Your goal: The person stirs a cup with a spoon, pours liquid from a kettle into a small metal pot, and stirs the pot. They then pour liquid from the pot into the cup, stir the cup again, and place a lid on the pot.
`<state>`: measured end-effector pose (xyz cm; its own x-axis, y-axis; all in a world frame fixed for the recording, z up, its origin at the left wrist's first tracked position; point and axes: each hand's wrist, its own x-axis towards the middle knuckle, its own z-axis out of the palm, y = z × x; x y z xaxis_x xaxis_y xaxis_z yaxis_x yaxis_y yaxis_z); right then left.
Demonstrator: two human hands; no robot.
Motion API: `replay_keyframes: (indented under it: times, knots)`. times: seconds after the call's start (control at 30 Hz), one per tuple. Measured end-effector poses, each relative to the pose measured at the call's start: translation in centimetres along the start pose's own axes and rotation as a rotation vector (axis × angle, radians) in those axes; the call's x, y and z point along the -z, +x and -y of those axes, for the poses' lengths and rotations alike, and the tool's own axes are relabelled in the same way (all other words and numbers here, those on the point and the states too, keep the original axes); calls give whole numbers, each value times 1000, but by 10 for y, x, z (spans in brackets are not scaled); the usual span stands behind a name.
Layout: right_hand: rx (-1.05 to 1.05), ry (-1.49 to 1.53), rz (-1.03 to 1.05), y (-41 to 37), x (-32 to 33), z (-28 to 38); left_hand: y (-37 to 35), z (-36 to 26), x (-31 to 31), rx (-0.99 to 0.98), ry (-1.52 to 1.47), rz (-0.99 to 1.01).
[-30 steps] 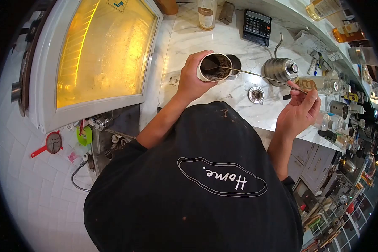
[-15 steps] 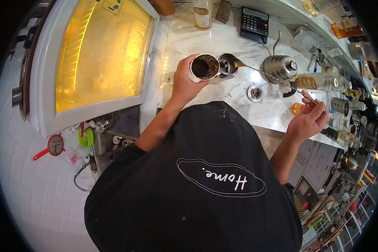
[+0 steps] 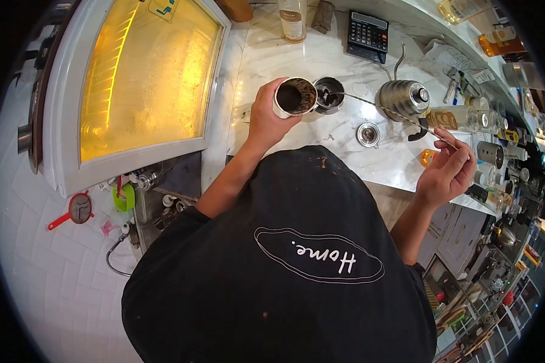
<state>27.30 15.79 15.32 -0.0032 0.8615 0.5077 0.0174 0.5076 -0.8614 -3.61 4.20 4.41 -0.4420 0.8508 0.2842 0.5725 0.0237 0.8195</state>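
My left hand (image 3: 267,115) is wrapped round a white cup (image 3: 295,97) tilted toward me, with dark brown stuff like ground coffee inside and specks on its inner wall. Right beside it stands a small metal container (image 3: 330,107), partly filled with dark grounds. In my right hand (image 3: 447,172) I pinch the end of a long twisted bar spoon (image 3: 386,110). Its far end reaches into the metal container, so the bowl is hard to make out among the grounds. Below the spoon a small round metal strainer-like piece (image 3: 368,135) lies on the marble counter (image 3: 266,60).
A gooseneck kettle (image 3: 404,98) stands under the spoon's shaft, with a black calculator (image 3: 367,36) behind it. A labelled bottle (image 3: 293,23) is at the back. Several bottles and jars line the right side. A yellow-lit fridge door (image 3: 148,85) flanks the left.
The spoon's bowl has dropped from above the rim down into the metal container. My right hand has shifted slightly; my left hand and the cup stay in place.
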Motion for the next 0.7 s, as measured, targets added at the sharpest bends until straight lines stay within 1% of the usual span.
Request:
replay_keyframes:
  times: [0.13, 0.23, 0.33, 0.4, 0.5, 0.63, 0.7]
  knots:
    - [-19, 67, -160, 5, -1, 5, 1, -3, 2, 3, -16, 4]
    - [-23, 131, -191, 8, -1, 11, 3, -8, 3, 2, -62, 2]
    - [-18, 176, -158, 7, -13, 21, 6, -16, 5, -15, -98, 6]
    - [42, 158, -81, 5, -20, 28, 8, -22, 6, -20, -121, 9]
    - [91, 131, -24, 0, -35, 34, 8, -24, 5, -28, -145, 0]
    - [150, 80, 75, -6, -51, 37, 8, -25, 1, -83, -171, -67]
    - [138, 78, 82, -10, -57, 36, 7, -23, -1, -88, -156, -79]
